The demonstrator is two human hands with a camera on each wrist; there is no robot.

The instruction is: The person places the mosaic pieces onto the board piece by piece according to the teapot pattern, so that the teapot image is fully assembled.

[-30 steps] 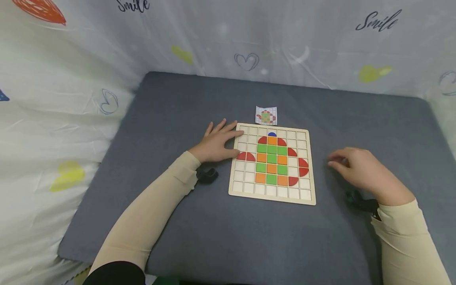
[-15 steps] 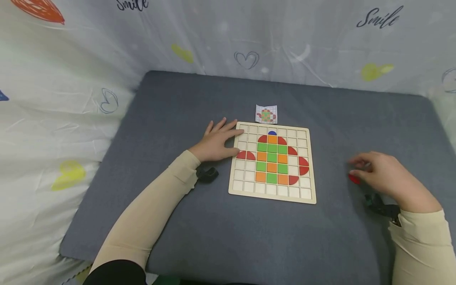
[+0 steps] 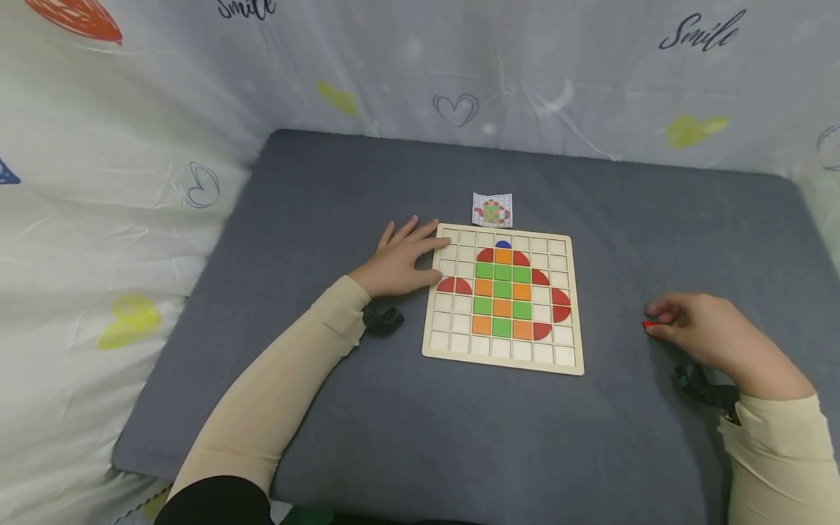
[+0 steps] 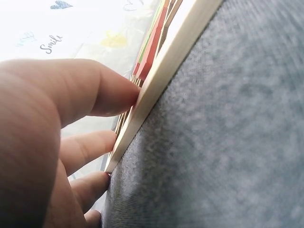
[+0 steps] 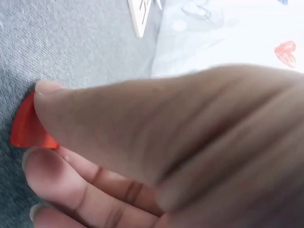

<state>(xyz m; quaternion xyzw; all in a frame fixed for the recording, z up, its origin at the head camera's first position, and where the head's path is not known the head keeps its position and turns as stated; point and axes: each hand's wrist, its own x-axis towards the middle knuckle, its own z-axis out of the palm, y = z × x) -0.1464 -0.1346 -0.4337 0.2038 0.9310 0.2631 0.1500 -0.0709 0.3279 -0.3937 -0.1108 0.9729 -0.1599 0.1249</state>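
Note:
On the grey table lies a wooden grid board (image 3: 505, 363) with flat pieces set in its cells: green and orange squares (image 3: 502, 289) in the middle columns, red quarter-round pieces around them, and a blue half-round piece (image 3: 502, 244) at the top. My left hand (image 3: 397, 268) rests at the board's left edge, fingers spread, thumb and index fingertips over the rim. In the left wrist view the thumb touches the wooden side. Right of the board, my right hand (image 3: 712, 339) pinches a red quarter-round piece (image 5: 28, 126) between thumb and fingers, close over the cloth.
A small printed card (image 3: 492, 210) with a coloured grid picture lies just behind the board's far edge. Grey cloth (image 3: 367, 430) covers the table. A pale curtain with printed hearts and words (image 3: 525, 65) hangs behind and to the left.
My right hand has moved right, away from the board, and taken a red piece that lay flat under the thumb; it is now tilted in the fingers. The left hand stays put.

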